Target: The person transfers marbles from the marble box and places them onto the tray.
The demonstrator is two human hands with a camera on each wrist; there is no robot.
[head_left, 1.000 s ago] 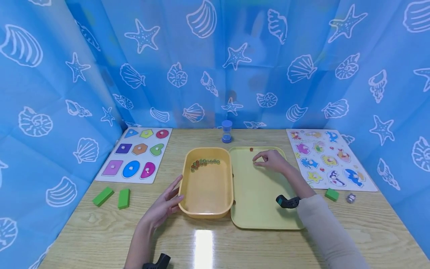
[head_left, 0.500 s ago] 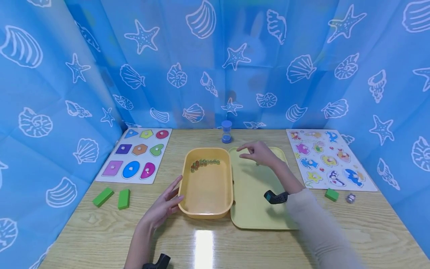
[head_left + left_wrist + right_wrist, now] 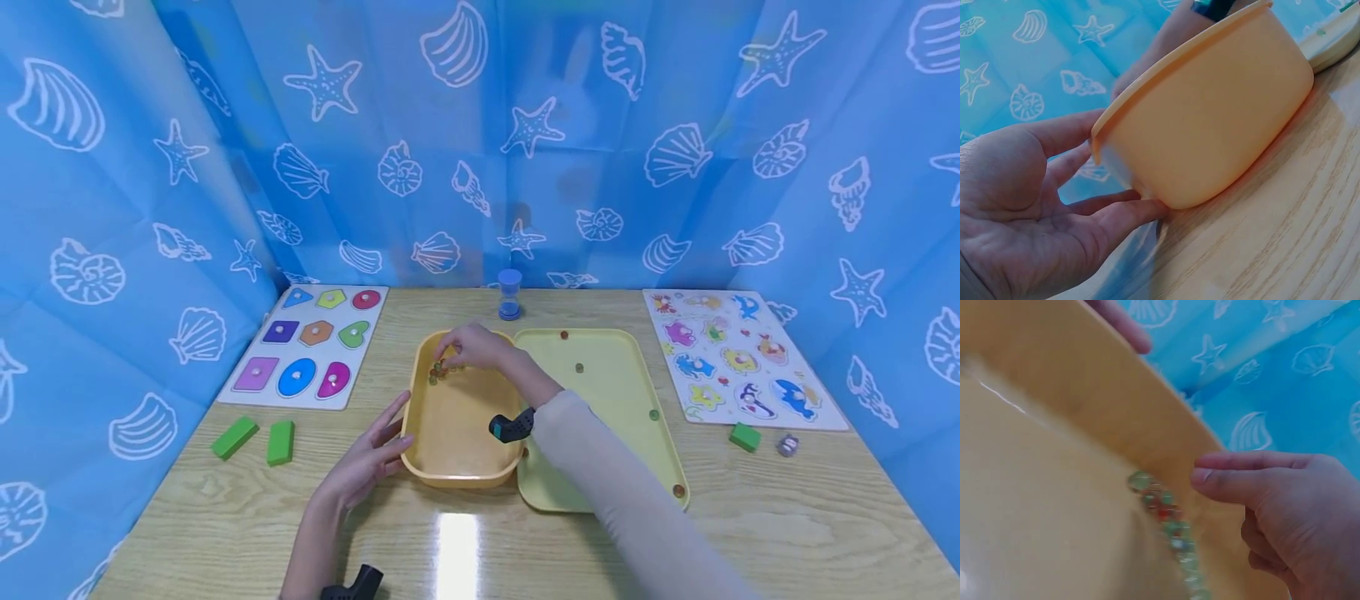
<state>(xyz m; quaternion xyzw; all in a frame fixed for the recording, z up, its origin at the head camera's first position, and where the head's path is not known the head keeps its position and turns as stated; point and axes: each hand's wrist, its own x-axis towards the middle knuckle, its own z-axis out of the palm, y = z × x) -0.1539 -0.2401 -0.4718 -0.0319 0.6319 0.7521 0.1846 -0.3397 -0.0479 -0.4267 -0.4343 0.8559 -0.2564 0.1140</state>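
An orange plastic tub (image 3: pixel 463 442) stands on the table. My left hand (image 3: pixel 365 460) steadies its left side, the fairly straight fingers touching the rim and lower wall (image 3: pixel 1204 131). My right hand (image 3: pixel 477 346) reaches into the tub's far left part, over a row of red and green glass marbles (image 3: pixel 1166 509). In the right wrist view, the thumb and index finger (image 3: pixel 1229 484) come close at the tips beside the marbles, with nothing visible between them. To the right lies a yellow tray (image 3: pixel 615 358) with several marbles spread on it, such as a green marble (image 3: pixel 579 367).
A shape puzzle board (image 3: pixel 251 396) and green blocks (image 3: pixel 281 442) lie at left. An animal puzzle board (image 3: pixel 723 333), a green block (image 3: pixel 745 437) and a small grey figure (image 3: pixel 787 445) lie at right. A blue sand timer (image 3: pixel 509 293) stands behind the tub.
My right hand has moved left from the yellow tray into the orange tub, leaving a green marble on the tray. My left hand stays at the tub's side.
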